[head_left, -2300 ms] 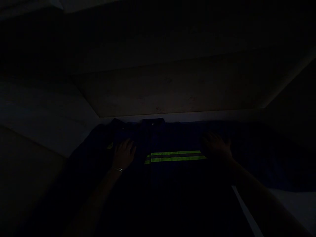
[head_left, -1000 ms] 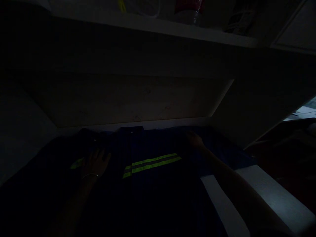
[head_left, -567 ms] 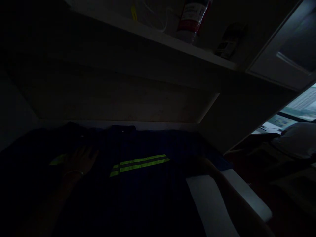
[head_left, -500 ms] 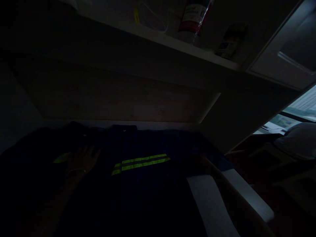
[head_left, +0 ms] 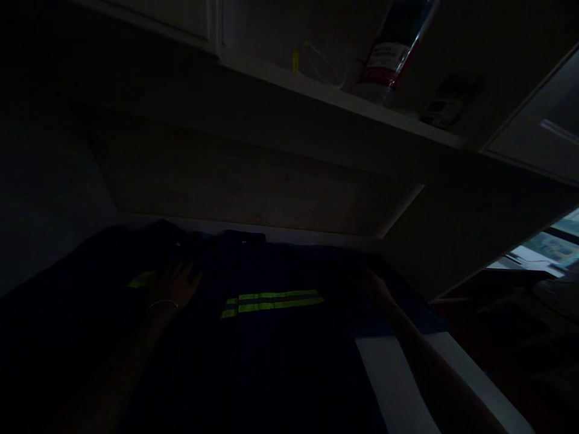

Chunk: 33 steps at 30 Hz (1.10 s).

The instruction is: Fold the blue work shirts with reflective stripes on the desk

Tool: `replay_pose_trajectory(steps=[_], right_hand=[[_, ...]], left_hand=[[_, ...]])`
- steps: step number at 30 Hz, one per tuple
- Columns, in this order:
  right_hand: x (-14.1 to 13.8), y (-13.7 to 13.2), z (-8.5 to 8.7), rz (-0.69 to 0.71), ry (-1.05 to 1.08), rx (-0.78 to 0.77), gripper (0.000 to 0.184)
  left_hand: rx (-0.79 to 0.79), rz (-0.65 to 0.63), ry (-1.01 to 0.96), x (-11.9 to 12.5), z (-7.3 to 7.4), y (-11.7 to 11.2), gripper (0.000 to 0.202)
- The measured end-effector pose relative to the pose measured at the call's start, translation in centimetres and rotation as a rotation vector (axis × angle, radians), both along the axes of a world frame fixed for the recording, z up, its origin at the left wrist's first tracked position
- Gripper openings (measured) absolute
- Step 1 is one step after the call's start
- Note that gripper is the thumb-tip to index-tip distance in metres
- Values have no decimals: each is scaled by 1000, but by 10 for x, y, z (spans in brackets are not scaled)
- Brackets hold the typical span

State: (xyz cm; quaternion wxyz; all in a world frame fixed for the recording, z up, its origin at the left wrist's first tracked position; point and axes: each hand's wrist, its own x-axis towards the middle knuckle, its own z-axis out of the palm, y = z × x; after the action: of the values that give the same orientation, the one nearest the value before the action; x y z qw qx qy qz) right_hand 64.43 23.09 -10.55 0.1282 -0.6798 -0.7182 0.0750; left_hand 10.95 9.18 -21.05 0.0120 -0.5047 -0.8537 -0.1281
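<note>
The scene is very dark. A dark blue work shirt (head_left: 280, 349) with two yellow-green reflective stripes (head_left: 274, 301) lies spread flat on a white surface (head_left: 389, 386). My left hand (head_left: 174, 283), with a bangle at the wrist, rests flat on the shirt left of the stripes, fingers stretched out. My right hand (head_left: 377, 289) lies on the shirt's right side near its edge; its fingers are lost in the dark. The collar (head_left: 246, 238) points away from me.
A pale panel (head_left: 253, 193) rises behind the shirt. Above it a shelf (head_left: 344, 99) carries a red-labelled bottle (head_left: 389, 57), a yellow item with a white cord (head_left: 316, 63) and a small dark object (head_left: 446, 108). Dim furniture stands at the right.
My view has swung up and to the right, bringing the shelf into sight. My right hand has slid outward toward the shirt's right edge. My left hand stays flat on the shirt.
</note>
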Motion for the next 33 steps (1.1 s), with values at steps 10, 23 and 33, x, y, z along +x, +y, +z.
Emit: replay_pose_trajectory(steps=[10, 23, 33], right_hand=[[-134, -104, 22, 545, -450, 71, 26], [-161, -39, -27, 409, -202, 204, 53], [-141, -9, -97, 460, -435, -115, 47]], left_hand=[[3, 24, 51, 2, -1, 0, 68], [-12, 17, 81, -2, -5, 1, 65], [7, 17, 99, 4, -3, -1, 67]])
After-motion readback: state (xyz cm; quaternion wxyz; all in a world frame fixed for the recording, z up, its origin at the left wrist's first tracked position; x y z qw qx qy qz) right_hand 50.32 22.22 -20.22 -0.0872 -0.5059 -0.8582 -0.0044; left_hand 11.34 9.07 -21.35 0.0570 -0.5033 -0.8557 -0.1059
